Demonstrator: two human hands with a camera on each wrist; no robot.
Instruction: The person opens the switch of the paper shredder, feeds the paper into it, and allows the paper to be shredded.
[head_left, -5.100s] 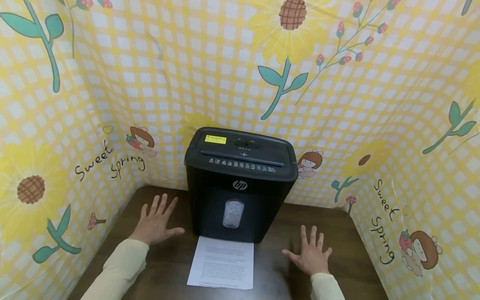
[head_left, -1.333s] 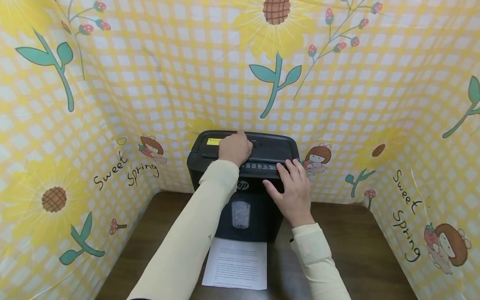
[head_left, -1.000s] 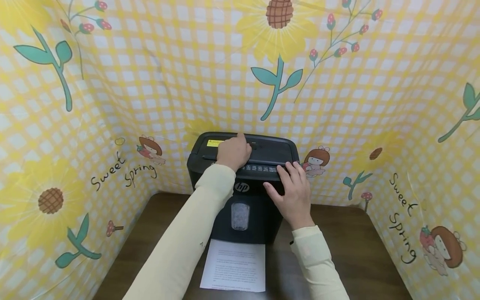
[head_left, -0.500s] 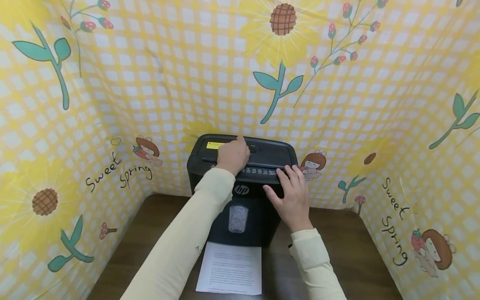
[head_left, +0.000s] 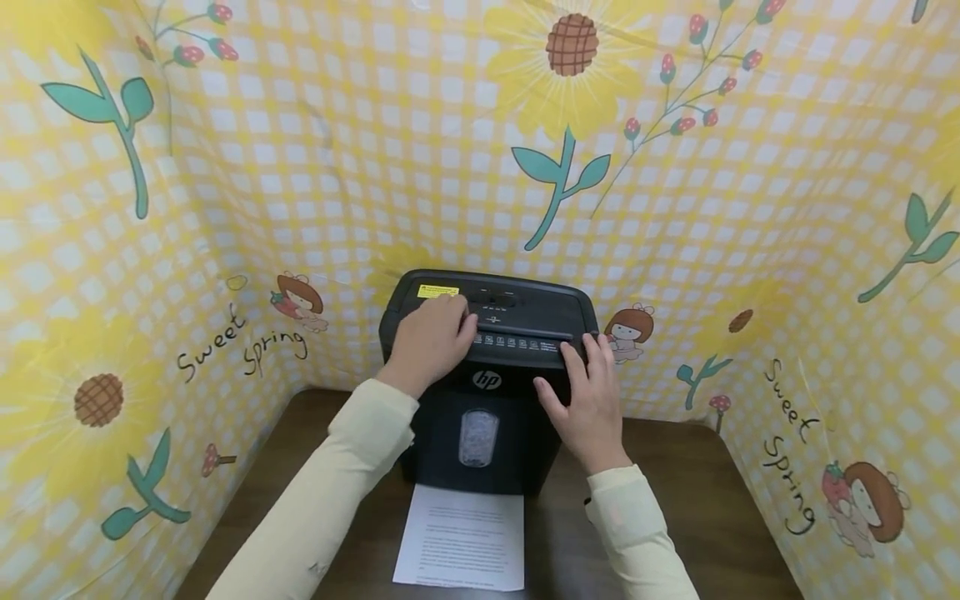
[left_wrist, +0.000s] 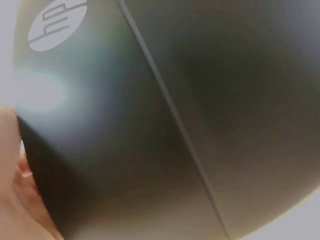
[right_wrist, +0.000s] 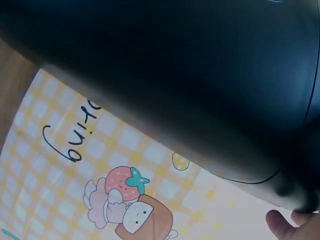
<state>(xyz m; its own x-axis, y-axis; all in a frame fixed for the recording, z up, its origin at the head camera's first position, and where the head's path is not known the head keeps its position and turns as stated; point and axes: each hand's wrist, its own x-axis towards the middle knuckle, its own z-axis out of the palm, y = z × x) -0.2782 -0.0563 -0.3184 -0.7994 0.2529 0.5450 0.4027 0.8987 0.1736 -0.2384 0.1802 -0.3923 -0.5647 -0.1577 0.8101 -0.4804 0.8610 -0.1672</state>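
Note:
A black HP paper shredder [head_left: 435,450] stands on the table, shredded paper showing through its front window [head_left: 477,437]. My left hand [head_left: 429,343] is over the left part of the lid, fingers loosely bent; whether the fingertips touch it is hidden. The slide switch [head_left: 501,299] on top is uncovered. With its fingers on the lid's right front corner, my right hand [head_left: 588,408] rests there, thumb apart in front. The left wrist view shows the shredder's casing [left_wrist: 125,125] close up. A printed sheet [head_left: 463,542] lies before the shredder, its far edge at the base.
The brown wooden table [head_left: 675,517] is enclosed at the back and both sides by a yellow checked cloth [head_left: 420,150] with flower prints. The back cloth is close behind the shredder. A yellow label [head_left: 438,291] marks the lid's left side.
Five seconds ago both hands lay spread on the table; then they moved onto the shredder. In the last half second my left hand has drawn left and nearer, off the switch. The right hand stays.

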